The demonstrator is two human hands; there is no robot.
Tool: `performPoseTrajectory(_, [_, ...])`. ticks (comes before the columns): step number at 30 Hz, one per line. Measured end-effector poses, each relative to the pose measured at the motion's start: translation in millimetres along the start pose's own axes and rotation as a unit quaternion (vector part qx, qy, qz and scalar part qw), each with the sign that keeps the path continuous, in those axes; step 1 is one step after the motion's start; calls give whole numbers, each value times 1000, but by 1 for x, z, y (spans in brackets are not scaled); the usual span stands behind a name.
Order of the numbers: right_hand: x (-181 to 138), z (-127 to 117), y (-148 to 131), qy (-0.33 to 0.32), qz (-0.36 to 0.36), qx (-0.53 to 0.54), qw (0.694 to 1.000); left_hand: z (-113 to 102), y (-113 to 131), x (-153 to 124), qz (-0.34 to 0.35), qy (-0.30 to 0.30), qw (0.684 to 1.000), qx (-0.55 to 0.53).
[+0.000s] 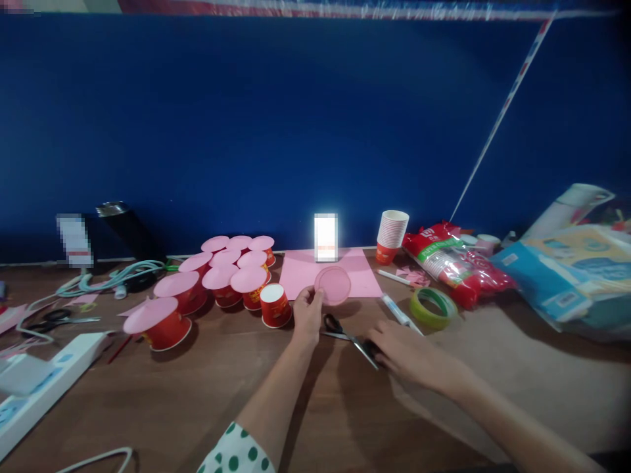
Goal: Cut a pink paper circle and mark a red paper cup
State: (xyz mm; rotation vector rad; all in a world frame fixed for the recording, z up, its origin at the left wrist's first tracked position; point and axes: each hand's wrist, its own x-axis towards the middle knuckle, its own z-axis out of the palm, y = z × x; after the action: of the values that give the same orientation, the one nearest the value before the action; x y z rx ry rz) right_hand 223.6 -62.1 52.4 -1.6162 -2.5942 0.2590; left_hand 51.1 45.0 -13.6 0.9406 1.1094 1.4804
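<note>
the left hand (pixel 308 310) pinches a pink paper disc (pixel 334 285) by its near edge, just beyond its fingertips. thin, light and floppy, it probably creases easily. the right hand (pixel 411 355) lies flat on the desk (pixel 197 394) over the scissors (pixel 351 338); i cannot tell whether it grips them.

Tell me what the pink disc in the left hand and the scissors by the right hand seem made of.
Pink disc: thin paper or card, matte, same colour as the pink sheet behind it; the left hand pinches its edge. Scissors: blades look like metal, grey and faintly shiny; handles dark, probably plastic, one touched by the right hand.
</note>
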Motion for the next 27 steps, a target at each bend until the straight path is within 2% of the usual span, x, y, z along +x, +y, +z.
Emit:
performPoseTrajectory(5, [0, 3, 7, -16, 33, 85, 996, 0, -2, 2, -20, -7, 999, -37])
performPoseTrajectory(9, [-6, 8, 16, 1, 46, 132, 990, -1, -1, 3, -11, -11, 999, -49])
performPoseTrajectory(11, [-12, 11, 23, -1, 44, 215, 976, 0, -1, 2, -9, -7, 998, -69])
performPoseTrajectory(13, [-17, 14, 27, -32, 41, 366, 929, 2, -2, 1, -13, 2, 997, -82])
performPoseTrajectory(15, [-18, 15, 23, -33, 49, 519, 853, 4, -5, -1, -25, 3, 997, -76])
performPoseTrajectory(16, [-16, 16, 20, -21, 45, 561, 826, 6, -7, -2, -33, -2, 997, -68])
performPoseTrajectory(17, [-13, 15, 15, -2, 40, 580, 814, 7, -9, -4, -38, -10, 998, -59])
performPoseTrajectory(19, [-1, 13, 7, 17, 29, 575, 818, 9, -13, -6, -41, -31, 998, -34])
performPoseTrajectory(21, [14, 9, 1, 51, 33, 527, 848, 10, -15, -9, -38, -63, 997, -13])
performPoseTrajectory(24, [37, 4, -1, 170, 24, 411, 895, 11, -12, -14, -28, -111, 993, -24])
performPoseTrajectory(27, [53, 9, 0, 231, 15, 393, 890, 10, -6, -16, -3, -108, 994, -24])
